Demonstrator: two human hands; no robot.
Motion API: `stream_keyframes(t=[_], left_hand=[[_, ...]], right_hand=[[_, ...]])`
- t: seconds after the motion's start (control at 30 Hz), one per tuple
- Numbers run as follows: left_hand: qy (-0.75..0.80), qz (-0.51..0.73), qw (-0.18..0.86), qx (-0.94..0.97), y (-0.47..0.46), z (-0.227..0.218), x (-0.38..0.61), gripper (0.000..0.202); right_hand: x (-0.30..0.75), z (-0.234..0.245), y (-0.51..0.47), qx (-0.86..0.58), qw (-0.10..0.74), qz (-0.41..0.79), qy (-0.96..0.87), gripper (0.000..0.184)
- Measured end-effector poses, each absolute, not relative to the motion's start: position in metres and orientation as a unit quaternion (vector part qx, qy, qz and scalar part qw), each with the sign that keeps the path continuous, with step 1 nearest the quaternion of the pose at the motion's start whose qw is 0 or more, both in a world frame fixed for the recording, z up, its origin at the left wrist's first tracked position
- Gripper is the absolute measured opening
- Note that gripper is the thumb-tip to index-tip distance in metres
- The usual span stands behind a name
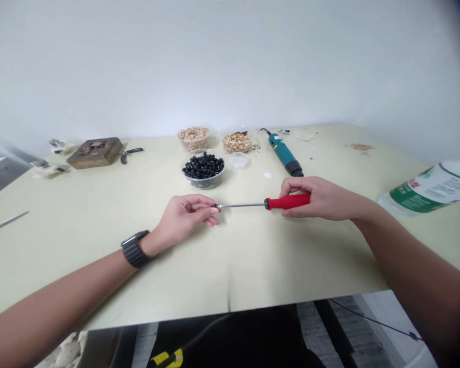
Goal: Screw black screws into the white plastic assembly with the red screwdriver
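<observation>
The right hand (324, 198) grips a red screwdriver (293, 201), its tip at a small black piece (215, 206) pinched in the left hand (184, 219). Beyond the left sits a bowl (203, 183); just past the right, a teal tool (281, 152); rightward, a jar (425, 191).

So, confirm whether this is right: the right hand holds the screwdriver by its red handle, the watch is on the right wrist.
The side is wrong: the head view shows the watch on the left wrist. The right hand does hold the screwdriver by its red handle.
</observation>
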State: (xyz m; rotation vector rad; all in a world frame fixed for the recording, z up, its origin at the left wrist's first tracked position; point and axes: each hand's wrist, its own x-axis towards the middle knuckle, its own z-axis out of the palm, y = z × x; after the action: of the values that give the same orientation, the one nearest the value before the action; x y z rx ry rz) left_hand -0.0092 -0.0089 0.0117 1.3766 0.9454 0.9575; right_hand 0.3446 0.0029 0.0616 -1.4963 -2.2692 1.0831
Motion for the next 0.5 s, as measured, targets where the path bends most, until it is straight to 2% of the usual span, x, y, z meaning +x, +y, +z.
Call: stream_keyframes(t=[0.17, 0.37, 0.5], left_hand=[[0.396, 0.410, 0.572, 0.590, -0.0083, 0.0105, -0.0097, 0.034], [0.399, 0.406, 0.568, 0.594, -0.0082, 0.0102, -0.0094, 0.035], [0.403, 0.402, 0.565, 0.598, -0.0089, 0.0094, -0.0088, 0.037]], right_hand=[[0.3444, 0.0610, 0.0061, -0.500, 0.086, 0.374, -0.776, 0.042], [0.3452, 0.0596, 0.0034, -0.496, 0.123, 0.363, -0.779, 0.046], [0.3466, 0.0605, 0.0023, -0.517, 0.116, 0.399, -0.748, 0.041]])
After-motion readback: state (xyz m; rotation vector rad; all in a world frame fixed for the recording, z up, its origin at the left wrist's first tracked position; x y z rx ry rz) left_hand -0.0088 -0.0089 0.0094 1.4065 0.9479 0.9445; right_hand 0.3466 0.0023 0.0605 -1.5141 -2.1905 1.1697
